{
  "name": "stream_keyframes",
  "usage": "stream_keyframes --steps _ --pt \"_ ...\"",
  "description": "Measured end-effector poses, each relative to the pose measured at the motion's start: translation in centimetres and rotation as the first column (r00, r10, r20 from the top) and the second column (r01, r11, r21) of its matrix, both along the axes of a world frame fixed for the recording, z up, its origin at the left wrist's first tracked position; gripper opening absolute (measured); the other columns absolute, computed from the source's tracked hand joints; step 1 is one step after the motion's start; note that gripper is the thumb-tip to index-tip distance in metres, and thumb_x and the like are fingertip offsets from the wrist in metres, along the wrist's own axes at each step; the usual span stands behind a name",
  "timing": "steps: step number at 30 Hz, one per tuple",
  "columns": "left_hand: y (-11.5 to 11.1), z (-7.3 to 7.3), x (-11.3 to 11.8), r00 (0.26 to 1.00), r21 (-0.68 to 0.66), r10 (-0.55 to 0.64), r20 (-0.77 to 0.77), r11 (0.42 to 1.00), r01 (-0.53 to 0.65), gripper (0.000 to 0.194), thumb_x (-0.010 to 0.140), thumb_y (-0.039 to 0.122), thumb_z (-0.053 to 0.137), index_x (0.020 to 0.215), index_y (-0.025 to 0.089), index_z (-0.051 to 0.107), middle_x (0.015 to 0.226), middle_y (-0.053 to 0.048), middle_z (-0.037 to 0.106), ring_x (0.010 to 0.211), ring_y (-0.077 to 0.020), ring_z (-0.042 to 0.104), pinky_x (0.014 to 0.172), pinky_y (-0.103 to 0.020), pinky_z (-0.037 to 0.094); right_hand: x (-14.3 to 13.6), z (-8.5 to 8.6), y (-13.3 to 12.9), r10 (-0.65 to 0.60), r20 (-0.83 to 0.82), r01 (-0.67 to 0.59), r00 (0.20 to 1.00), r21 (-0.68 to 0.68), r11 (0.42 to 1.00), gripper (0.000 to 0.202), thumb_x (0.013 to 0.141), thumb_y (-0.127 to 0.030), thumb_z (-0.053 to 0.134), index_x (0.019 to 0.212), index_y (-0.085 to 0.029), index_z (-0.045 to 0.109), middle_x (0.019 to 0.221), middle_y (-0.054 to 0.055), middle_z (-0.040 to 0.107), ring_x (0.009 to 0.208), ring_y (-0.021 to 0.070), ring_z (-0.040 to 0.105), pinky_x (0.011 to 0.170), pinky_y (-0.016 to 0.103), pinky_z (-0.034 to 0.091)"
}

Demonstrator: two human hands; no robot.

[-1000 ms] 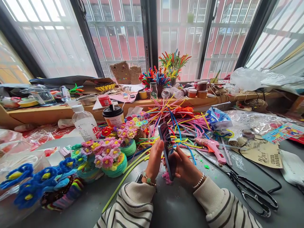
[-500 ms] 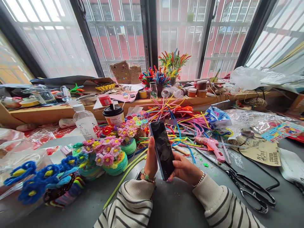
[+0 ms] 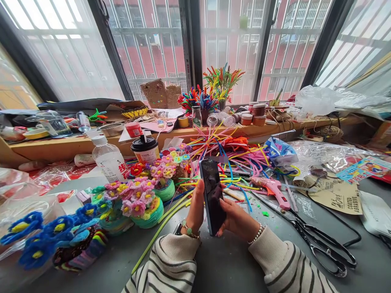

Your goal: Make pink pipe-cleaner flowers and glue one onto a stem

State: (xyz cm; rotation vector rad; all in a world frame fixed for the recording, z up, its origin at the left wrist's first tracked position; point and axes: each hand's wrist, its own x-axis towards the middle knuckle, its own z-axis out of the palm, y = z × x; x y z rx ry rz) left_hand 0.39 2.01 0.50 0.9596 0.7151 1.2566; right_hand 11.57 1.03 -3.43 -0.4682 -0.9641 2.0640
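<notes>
A dark smartphone [image 3: 213, 199] stands nearly upright in front of me, its screen black with some reflections. My left hand [image 3: 196, 205] grips its left edge, thumb up along the side and the other fingers mostly hidden behind it. From the right, my right hand [image 3: 240, 219] closes on the lower right edge, fingertips showing near the bottom. Beyond the phone lies a heap of colourful pipe cleaners [image 3: 238, 150]. Pink pipe-cleaner flowers [image 3: 139, 199] in turquoise pots stand to the left of my hands. A pink glue gun [image 3: 276, 191] rests to the right.
Black-handled scissors [image 3: 330, 248] lie at the right on the grey table [image 3: 226, 268]. Blue flowers [image 3: 58, 228], a plastic bottle [image 3: 108, 156] and a lidded cup [image 3: 145, 148] stand at the left. Jars [image 3: 259, 110] line the windowsill behind.
The phone has shifted slightly right and turned more upright, with both hands still on it. The camera view has moved a little; the table things stay put.
</notes>
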Motion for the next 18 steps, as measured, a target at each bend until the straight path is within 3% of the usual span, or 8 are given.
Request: stream_keyframes --steps 6,10,15,18 --pt "0.0 0.7 0.0 0.987 -0.060 -0.106 0.122 0.992 0.114 0.064 0.066 0.064 0.032 0.076 0.009 0.062 0.070 -0.008 0.064 0.061 -0.0166 0.056 0.062 -0.028 0.043 0.3 0.4 -0.3 0.036 -0.053 -0.034 0.998 0.022 0.999 0.036 0.075 -0.038 0.048 0.101 -0.014 0.049 0.078 0.007 0.062 0.057 0.0167 0.061 0.048 0.029 0.050" --pt "0.0 1.1 0.2 0.966 -0.118 -0.155 0.209 0.976 0.182 0.062 0.070 0.061 0.031 0.091 0.009 0.059 0.075 -0.010 0.065 0.067 -0.0197 0.059 0.065 -0.031 0.044 0.7 1.0 -0.6 -0.007 -0.083 0.011 0.997 0.055 0.998 0.034 0.077 -0.031 0.045 0.109 -0.019 0.043 0.087 0.006 0.061 0.061 0.0181 0.061 0.049 0.032 0.050" --pt "0.4 0.4 0.1 0.993 -0.125 -0.050 0.102 0.990 0.063 0.052 0.071 0.053 0.040 0.095 0.010 0.057 0.076 -0.008 0.065 0.068 -0.0199 0.060 0.063 -0.029 0.045 0.7 1.5 -0.6 -0.141 -0.038 0.142 0.989 0.020 0.990 0.029 0.077 -0.028 0.042 0.103 -0.016 0.049 0.087 0.007 0.062 0.063 0.0202 0.061 0.042 0.029 0.050" --pt "0.5 0.0 0.0 0.997 -0.094 -0.058 0.058 0.994 0.063 0.054 0.072 0.055 0.037 0.097 0.011 0.057 0.074 -0.007 0.065 0.064 -0.0193 0.060 0.057 -0.028 0.045 0.4 1.5 -0.6 -0.184 0.000 0.184 0.983 -0.039 0.982 0.030 0.078 -0.032 0.041 0.100 -0.014 0.051 0.083 0.008 0.063 0.068 0.0209 0.062 0.044 0.028 0.050"
